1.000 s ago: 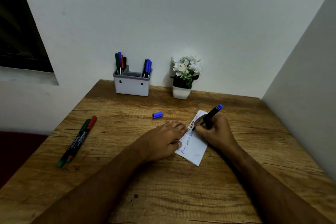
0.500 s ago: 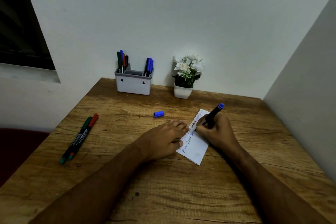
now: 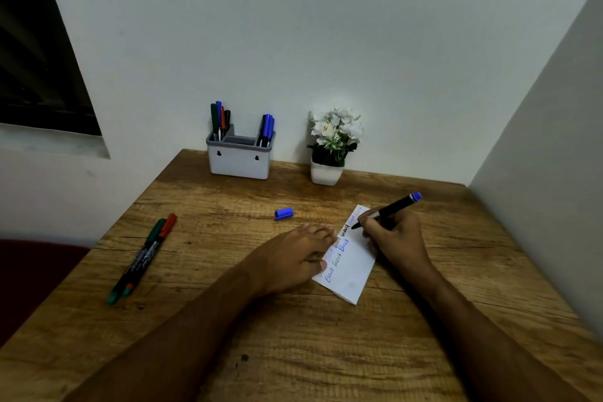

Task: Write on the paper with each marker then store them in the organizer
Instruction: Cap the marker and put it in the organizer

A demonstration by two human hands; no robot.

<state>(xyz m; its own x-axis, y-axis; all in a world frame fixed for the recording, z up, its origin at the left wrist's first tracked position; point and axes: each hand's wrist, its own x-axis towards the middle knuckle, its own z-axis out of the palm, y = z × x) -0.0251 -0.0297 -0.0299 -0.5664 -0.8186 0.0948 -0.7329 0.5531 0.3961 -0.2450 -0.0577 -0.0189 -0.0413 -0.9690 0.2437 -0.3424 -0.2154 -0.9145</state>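
On the table (image 3: pixel 293 352), the paper (image 3: pixel 354 263) is pressed flat by the straight fingers of the left hand (image 3: pixel 293 258). Markers are already stored in the organizer (image 3: pixel 239 160) (outer compartments). Two markers (image 3: pixel 143 256) seem untested. The blue marker (image 3: pixel 386 209) is clamped in the right hand (image 3: pixel 396 238), tip at the paper; its cap (image 3: pixel 284 213) lies apart.

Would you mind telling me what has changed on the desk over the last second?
Very little. The right hand still grips the blue marker, and its tip has crept slightly further along the paper as it writes. The left hand still lies flat on the paper's left edge. The blue cap, the two markers on the left and the organizer have not moved.
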